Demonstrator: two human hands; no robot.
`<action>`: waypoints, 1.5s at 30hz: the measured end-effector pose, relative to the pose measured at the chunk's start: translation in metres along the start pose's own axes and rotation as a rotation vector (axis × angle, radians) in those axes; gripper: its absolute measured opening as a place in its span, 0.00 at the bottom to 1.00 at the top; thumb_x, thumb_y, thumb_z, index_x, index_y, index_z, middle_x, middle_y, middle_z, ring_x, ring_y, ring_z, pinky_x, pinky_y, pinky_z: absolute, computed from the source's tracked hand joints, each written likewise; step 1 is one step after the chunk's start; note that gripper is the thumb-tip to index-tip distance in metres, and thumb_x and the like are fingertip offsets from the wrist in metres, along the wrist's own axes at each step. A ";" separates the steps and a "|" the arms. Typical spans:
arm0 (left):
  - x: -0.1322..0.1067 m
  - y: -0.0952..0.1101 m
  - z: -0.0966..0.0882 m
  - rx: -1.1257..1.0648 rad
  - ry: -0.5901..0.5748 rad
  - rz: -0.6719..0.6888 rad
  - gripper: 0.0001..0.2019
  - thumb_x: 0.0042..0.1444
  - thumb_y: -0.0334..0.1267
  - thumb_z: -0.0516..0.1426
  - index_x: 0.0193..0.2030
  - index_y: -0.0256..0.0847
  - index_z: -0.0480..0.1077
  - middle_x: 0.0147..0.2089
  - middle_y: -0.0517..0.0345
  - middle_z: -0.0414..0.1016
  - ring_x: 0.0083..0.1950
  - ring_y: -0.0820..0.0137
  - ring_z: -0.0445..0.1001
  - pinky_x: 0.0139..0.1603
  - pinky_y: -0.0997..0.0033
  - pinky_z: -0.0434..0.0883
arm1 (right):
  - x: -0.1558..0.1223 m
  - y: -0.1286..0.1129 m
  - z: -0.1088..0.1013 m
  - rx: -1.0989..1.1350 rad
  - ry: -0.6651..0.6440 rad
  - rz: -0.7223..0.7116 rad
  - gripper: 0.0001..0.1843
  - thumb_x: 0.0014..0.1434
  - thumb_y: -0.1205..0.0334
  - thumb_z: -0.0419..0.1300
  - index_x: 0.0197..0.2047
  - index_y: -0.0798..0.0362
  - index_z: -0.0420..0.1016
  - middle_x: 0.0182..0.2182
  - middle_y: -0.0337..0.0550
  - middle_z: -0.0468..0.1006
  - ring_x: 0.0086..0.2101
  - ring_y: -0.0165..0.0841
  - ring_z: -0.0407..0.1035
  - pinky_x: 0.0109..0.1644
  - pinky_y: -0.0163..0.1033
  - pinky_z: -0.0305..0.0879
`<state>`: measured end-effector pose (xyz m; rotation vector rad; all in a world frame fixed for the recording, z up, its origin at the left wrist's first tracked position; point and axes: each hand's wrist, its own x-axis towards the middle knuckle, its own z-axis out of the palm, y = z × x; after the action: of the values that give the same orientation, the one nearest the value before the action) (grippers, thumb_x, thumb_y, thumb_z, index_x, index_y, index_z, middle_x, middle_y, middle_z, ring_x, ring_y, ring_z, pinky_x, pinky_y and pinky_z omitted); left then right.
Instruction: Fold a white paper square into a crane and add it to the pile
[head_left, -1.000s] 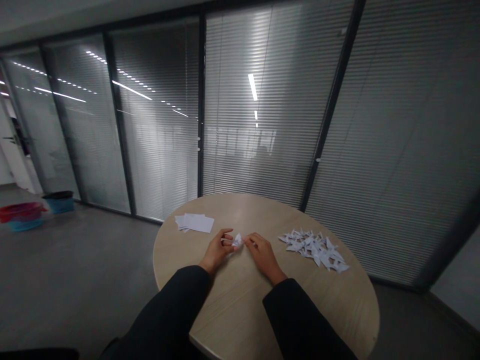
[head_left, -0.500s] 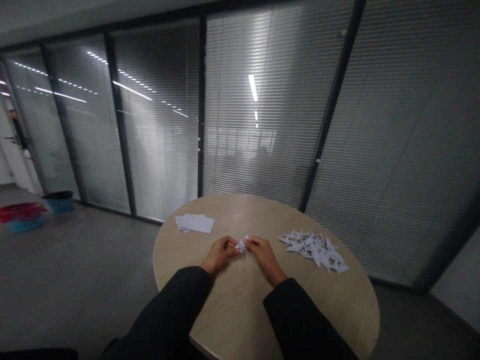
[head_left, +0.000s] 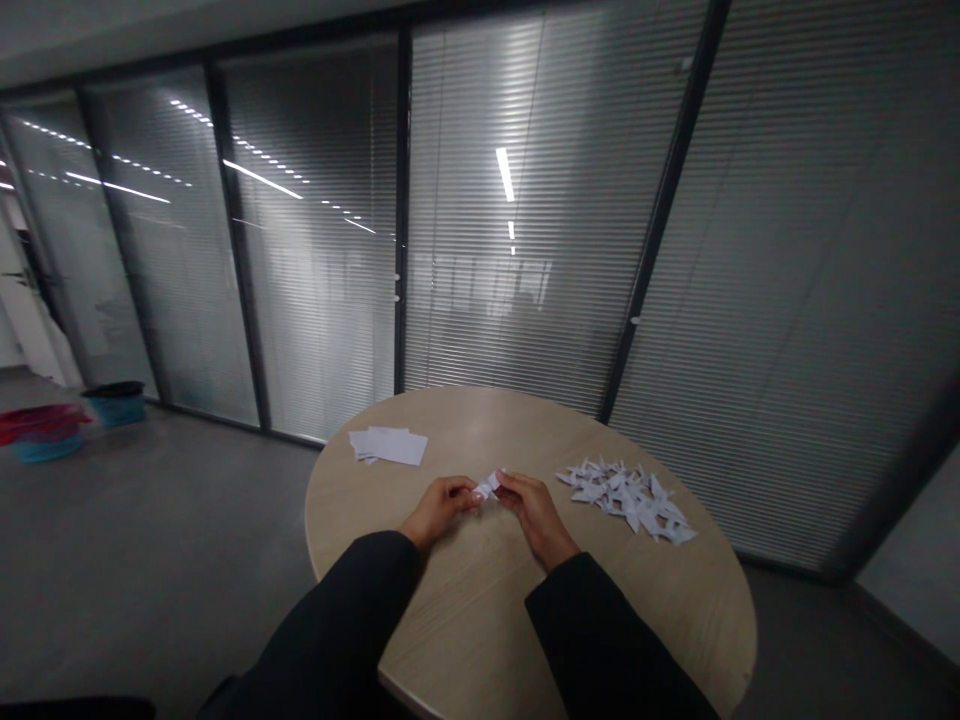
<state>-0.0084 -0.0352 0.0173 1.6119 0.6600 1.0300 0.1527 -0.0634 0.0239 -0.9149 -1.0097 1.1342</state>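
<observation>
A small folded piece of white paper (head_left: 487,487) is pinched between my two hands above the middle of a round light-wood table (head_left: 465,610). My left hand (head_left: 439,506) grips its left end with the fingertips, and my right hand (head_left: 534,512) holds its right end. Part of the paper is hidden by my fingers. To the right of my right hand lies a pile of white origami birds (head_left: 630,500). A small stack of white paper sheets (head_left: 388,446) sits beyond my left hand.
Behind the table stands a glass partition with slatted blinds (head_left: 525,300). On the grey floor at far left are a red and blue tub (head_left: 45,437) and a blue bin with a black rim (head_left: 114,405). Dark sleeves cover both my forearms.
My hands have come closer together, and both now hold the paper. The paper has shifted slightly to the right. A person seen in the far left doorway earlier no longer shows.
</observation>
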 end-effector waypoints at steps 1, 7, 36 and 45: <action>0.000 0.001 0.000 0.000 0.001 0.002 0.20 0.39 0.53 0.64 0.24 0.34 0.73 0.21 0.58 0.68 0.25 0.74 0.63 0.30 0.73 0.59 | 0.000 0.000 0.000 0.024 -0.003 0.016 0.13 0.39 0.55 0.69 0.22 0.56 0.76 0.24 0.41 0.75 0.29 0.32 0.68 0.36 0.36 0.65; 0.000 0.002 0.001 -0.008 0.002 0.023 0.20 0.39 0.52 0.64 0.25 0.34 0.73 0.23 0.57 0.69 0.26 0.73 0.63 0.31 0.72 0.59 | 0.003 0.002 -0.003 0.117 -0.022 0.098 0.12 0.38 0.58 0.69 0.24 0.56 0.76 0.26 0.43 0.76 0.30 0.33 0.70 0.38 0.37 0.67; -0.001 0.007 0.000 0.037 0.042 -0.045 0.18 0.34 0.49 0.66 0.21 0.33 0.73 0.19 0.59 0.67 0.23 0.75 0.62 0.28 0.73 0.59 | 0.014 0.006 -0.018 0.307 0.095 0.258 0.03 0.44 0.67 0.63 0.25 0.54 0.73 0.25 0.44 0.78 0.28 0.32 0.72 0.33 0.36 0.70; -0.003 0.012 0.000 0.074 0.042 -0.081 0.18 0.34 0.49 0.65 0.20 0.33 0.72 0.18 0.60 0.67 0.23 0.75 0.62 0.28 0.73 0.59 | 0.014 0.004 -0.022 0.314 0.083 0.254 0.09 0.41 0.67 0.68 0.28 0.56 0.74 0.25 0.39 0.78 0.27 0.29 0.71 0.31 0.31 0.69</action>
<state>-0.0102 -0.0410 0.0276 1.6178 0.7938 0.9921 0.1746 -0.0508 0.0160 -0.8426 -0.6349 1.4100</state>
